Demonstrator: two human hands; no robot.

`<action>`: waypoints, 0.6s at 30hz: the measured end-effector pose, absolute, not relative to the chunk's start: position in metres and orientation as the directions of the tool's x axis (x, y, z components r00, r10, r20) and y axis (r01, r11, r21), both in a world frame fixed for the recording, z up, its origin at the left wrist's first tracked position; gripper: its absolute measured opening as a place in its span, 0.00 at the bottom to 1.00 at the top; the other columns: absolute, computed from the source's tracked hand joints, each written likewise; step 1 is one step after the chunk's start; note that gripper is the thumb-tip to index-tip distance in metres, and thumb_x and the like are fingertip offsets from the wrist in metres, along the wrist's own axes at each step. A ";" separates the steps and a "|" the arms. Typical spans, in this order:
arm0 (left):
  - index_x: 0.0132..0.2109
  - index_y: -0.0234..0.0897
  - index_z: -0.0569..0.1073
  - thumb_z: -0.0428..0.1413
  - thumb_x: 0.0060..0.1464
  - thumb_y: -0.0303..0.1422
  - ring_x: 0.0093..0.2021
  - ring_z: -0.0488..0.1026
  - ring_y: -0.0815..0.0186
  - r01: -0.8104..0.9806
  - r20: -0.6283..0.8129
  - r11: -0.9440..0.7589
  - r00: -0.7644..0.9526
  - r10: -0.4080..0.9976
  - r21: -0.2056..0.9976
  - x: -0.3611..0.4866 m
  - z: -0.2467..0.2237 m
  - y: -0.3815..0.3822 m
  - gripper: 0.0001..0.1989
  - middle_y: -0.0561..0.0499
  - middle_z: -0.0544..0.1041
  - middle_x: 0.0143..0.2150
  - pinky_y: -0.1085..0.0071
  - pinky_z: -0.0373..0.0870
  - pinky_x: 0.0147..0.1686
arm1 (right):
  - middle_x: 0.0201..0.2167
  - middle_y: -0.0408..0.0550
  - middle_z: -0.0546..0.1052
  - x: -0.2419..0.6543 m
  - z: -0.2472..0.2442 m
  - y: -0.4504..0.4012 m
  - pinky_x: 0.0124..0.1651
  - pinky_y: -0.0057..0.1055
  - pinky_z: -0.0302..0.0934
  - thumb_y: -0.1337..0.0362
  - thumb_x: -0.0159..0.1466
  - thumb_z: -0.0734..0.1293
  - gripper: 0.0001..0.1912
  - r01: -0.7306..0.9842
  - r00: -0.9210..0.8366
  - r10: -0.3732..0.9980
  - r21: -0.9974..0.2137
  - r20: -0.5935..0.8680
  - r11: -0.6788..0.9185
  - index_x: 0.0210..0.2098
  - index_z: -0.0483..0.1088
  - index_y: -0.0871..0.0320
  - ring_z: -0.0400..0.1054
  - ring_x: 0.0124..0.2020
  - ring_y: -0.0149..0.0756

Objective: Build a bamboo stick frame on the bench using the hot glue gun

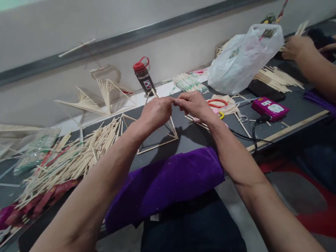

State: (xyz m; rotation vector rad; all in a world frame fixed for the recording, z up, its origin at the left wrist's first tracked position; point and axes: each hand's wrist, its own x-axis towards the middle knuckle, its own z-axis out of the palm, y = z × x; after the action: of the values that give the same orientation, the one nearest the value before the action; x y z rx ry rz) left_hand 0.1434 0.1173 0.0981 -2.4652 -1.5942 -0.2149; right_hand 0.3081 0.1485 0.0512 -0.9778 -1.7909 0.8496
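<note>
My left hand (pixel 156 111) is closed at the upper part of a thin wooden stick frame (pixel 158 144), which stands on the dark table. My right hand (pixel 192 104) is beside it, its fingers pinched together and meeting the fingertips of my left hand. Anything small between the fingertips is hidden. Below my hands, a folded purple cloth (pixel 168 181) hangs over the table's front edge. Red-handled scissors (pixel 217 103) lie just beyond my right wrist. Left of the frame spreads a large pile of wooden sticks (pixel 75 160).
A dark bottle with a red cap (pixel 143 76) and fan-shaped stick models (pixel 91 102) stand by the wall. To the right are a white plastic bag (pixel 239 61), a purple power socket (pixel 270 109) with a black cable, and another person's hands (pixel 300 49).
</note>
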 end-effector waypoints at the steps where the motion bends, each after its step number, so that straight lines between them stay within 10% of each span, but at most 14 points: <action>1: 0.50 0.36 0.82 0.51 0.61 0.26 0.46 0.80 0.53 0.916 0.228 -0.393 0.400 0.888 -0.079 0.143 0.098 0.119 0.17 0.42 0.84 0.43 0.63 0.73 0.45 | 0.20 0.40 0.72 0.309 0.053 0.148 0.27 0.24 0.54 0.62 0.63 0.65 0.13 0.294 -0.260 0.881 -0.837 0.395 0.462 0.26 0.75 0.62 0.61 0.20 0.24; 9: 0.36 0.40 0.84 0.58 0.57 0.28 0.34 0.79 0.59 0.858 0.397 -0.505 0.431 0.810 0.099 0.138 0.092 0.121 0.09 0.46 0.83 0.34 0.65 0.73 0.38 | 0.26 0.42 0.73 0.337 0.043 0.173 0.42 0.30 0.62 0.65 0.68 0.60 0.15 0.424 0.297 0.748 -0.784 0.594 0.454 0.28 0.74 0.59 0.67 0.32 0.31; 18: 0.41 0.45 0.82 0.62 0.60 0.30 0.30 0.77 0.69 0.747 0.622 -0.524 0.192 0.759 0.409 0.070 0.102 -0.034 0.05 0.55 0.81 0.31 0.73 0.71 0.29 | 0.25 0.42 0.74 0.357 0.039 0.194 0.26 0.26 0.54 0.57 0.71 0.62 0.14 0.285 0.471 0.606 -0.761 0.641 0.583 0.36 0.74 0.58 0.58 0.20 0.23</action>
State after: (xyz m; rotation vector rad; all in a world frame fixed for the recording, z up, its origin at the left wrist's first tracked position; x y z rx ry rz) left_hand 0.0699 -0.0340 0.1015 -2.4366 -1.5391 -1.2864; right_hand 0.3566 0.1937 0.0392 -0.9752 -1.1051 0.2406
